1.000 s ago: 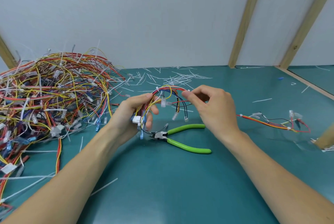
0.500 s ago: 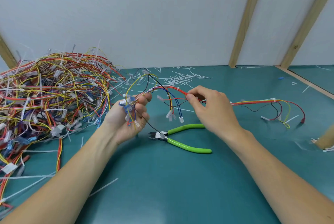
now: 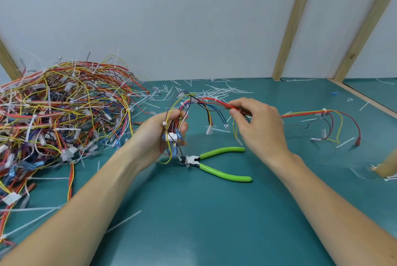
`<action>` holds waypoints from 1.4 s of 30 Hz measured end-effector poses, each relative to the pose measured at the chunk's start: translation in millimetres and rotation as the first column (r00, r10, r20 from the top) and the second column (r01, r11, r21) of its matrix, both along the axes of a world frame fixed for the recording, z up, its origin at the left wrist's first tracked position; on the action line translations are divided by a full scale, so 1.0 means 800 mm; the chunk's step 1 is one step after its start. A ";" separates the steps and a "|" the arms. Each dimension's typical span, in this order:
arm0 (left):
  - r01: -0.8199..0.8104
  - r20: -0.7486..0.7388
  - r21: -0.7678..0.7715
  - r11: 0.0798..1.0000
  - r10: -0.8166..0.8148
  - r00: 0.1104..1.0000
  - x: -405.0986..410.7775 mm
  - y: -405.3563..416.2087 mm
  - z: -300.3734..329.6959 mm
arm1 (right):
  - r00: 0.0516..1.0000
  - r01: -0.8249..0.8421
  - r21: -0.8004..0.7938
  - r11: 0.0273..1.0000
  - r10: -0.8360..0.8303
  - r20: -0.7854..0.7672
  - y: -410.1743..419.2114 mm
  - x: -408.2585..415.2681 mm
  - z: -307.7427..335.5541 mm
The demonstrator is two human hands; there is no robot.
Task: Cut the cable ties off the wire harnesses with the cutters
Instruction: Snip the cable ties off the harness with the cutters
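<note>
A wire harness [image 3: 206,102] of red, yellow, blue and black wires arches between my two hands above the teal table. My left hand [image 3: 159,136] grips its connector end, where a white plug and blue terminals bunch together. My right hand [image 3: 257,124] pinches the red bundle further along; the rest of the harness trails right across the table to loose ends [image 3: 335,124]. White cable ties sit on the bundle near the arch top. The green-handled cutters [image 3: 214,163] lie on the table just below my hands, untouched, jaws pointing left.
A big tangled pile of harnesses [image 3: 64,115] fills the left of the teal table [image 3: 193,222]. Cut white tie scraps [image 3: 210,91] litter the back near the wall. Wooden struts [image 3: 287,29] lean at the right, and a wooden piece [image 3: 388,164] pokes in at the right edge.
My left hand has turned the connector end downward and dropped a little. My right hand has slid right along the bundle, and the harness now arches between the hands.
</note>
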State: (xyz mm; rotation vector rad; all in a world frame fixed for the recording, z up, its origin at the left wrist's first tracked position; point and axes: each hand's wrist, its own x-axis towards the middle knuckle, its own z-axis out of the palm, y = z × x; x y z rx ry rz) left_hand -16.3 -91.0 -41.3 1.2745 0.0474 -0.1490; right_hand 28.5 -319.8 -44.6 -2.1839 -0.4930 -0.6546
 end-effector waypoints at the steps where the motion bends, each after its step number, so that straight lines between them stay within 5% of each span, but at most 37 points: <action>1: -0.076 0.062 0.079 0.994 0.072 0.996 0.002 -0.001 0.001 | 1.000 0.004 0.015 1.000 -0.005 0.023 0.000 -0.001 0.001; 4: -0.358 0.353 0.291 0.887 0.248 0.902 0.005 0.000 -0.001 | 0.996 0.007 0.033 0.999 -0.010 0.089 0.000 -0.004 0.004; 9: -0.671 0.666 0.525 0.524 0.237 0.707 0.005 -0.001 -0.012 | 0.984 0.008 0.010 1.000 -0.009 0.178 0.002 -0.010 0.006; 11: -0.578 0.611 0.520 0.629 0.199 0.766 0.006 0.001 -0.009 | 0.981 0.020 -0.002 1.000 -0.019 0.192 0.001 -0.010 0.007; 14: -0.427 0.475 0.317 0.847 0.248 0.844 0.004 0.001 -0.004 | 0.979 0.036 -0.017 0.999 -0.032 0.200 -0.001 -0.009 0.008; 19: -0.232 0.410 0.098 0.968 0.174 0.896 0.011 0.015 0.007 | 0.978 0.034 -0.054 0.998 -0.022 0.207 0.001 -0.008 0.007; 28: -0.454 0.533 0.326 0.829 0.235 0.812 0.008 0.011 -0.007 | 0.976 0.192 -0.011 0.981 -0.189 0.108 -0.015 0.010 0.004; 31: -0.178 0.362 0.421 0.889 0.016 0.932 0.005 0.009 -0.008 | 0.966 0.252 -0.015 0.968 -0.251 0.057 -0.021 0.017 0.000; 34: 0.016 0.268 0.473 0.881 -0.161 0.950 -0.003 -0.006 -0.014 | 0.963 0.270 -0.024 0.963 -0.269 0.031 -0.024 0.021 -0.002; 42: -0.011 0.323 0.551 0.835 -0.201 0.925 -0.010 -0.040 -0.020 | 0.988 0.153 0.064 0.986 -0.153 0.000 -0.003 0.011 -0.006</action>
